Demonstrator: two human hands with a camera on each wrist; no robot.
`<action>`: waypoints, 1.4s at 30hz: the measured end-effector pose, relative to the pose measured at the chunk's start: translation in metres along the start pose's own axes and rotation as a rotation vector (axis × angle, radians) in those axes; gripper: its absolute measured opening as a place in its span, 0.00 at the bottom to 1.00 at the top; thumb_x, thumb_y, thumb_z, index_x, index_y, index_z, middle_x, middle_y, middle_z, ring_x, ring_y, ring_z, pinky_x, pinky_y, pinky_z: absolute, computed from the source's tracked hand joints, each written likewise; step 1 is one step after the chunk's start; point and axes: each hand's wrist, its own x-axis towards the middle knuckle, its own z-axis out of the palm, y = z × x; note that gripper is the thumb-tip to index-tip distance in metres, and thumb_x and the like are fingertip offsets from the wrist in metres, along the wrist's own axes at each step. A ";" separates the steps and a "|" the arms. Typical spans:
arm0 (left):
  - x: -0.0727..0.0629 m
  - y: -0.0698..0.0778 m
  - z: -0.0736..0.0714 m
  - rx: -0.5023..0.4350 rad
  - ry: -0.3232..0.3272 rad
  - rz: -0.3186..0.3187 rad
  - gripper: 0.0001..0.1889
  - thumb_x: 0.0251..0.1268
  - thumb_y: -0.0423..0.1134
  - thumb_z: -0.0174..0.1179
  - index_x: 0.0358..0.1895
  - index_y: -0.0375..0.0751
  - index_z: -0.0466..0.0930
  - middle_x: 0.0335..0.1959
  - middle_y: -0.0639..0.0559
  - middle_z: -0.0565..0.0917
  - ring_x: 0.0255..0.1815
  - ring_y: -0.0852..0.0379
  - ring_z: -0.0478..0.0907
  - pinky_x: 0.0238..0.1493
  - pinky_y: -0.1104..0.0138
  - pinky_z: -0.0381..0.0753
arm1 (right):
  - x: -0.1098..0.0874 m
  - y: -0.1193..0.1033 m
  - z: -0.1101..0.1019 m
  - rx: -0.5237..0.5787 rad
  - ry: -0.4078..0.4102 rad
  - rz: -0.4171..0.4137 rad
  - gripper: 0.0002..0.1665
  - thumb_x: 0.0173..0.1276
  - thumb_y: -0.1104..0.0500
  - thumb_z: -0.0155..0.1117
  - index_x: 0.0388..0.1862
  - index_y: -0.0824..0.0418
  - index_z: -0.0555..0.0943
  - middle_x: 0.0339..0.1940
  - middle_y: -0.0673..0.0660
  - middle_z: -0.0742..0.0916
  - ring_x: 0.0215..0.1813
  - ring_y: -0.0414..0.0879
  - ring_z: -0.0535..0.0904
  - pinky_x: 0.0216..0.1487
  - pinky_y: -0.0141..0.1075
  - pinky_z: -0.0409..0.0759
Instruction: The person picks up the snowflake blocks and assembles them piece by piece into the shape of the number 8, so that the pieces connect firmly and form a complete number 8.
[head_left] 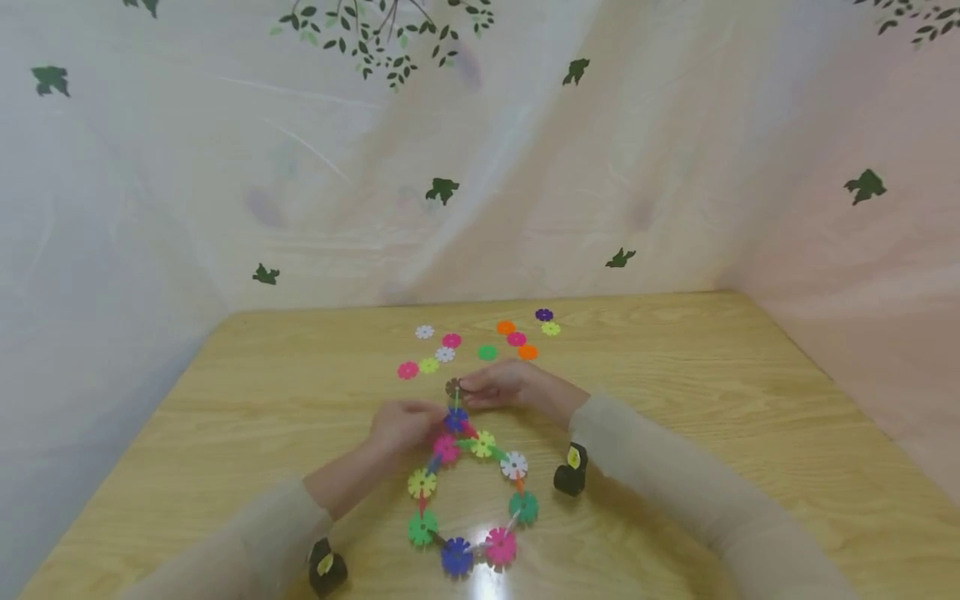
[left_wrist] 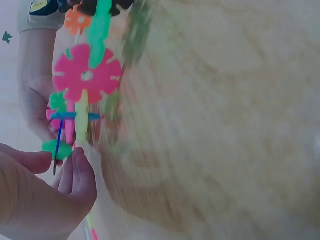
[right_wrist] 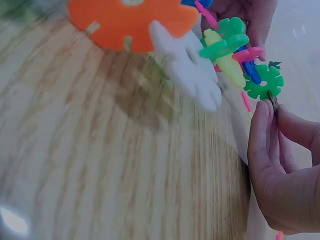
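Slotted plastic flower discs are joined into a ring [head_left: 422, 528], with a short stem at its far side. A blue flower disc [head_left: 456, 419] sits in that stem, and my left hand [head_left: 405, 427] pinches it at its left edge. Beyond it, a green flower disc [right_wrist: 264, 81] shows face-on in the right wrist view. A dark brown flower disc [head_left: 453, 387] meets the green one at the stem's tip. My right hand [head_left: 517, 383] pinches the brown disc between thumb and fingers, seen edge-on in the right wrist view. Left fingertips are partly hidden by discs.
Loose flower discs lie farther back on the wooden table [head_left: 300, 375], among them a green one [head_left: 487, 353], a purple one [head_left: 543, 315] and a white one [head_left: 424, 332]. Behind the table hangs a pale cloth [head_left: 337, 208] with leaf prints. Black wrist cameras [head_left: 572, 469] sit by both sleeves.
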 end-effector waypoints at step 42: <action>0.035 0.014 -0.005 -0.191 -0.079 0.012 0.13 0.58 0.25 0.63 0.47 0.26 0.81 0.48 0.35 0.85 0.39 0.55 0.86 0.50 0.64 0.86 | -0.017 -0.027 -0.045 -0.706 0.507 -0.449 0.12 0.59 0.60 0.72 0.40 0.66 0.86 0.39 0.63 0.90 0.37 0.50 0.86 0.43 0.39 0.86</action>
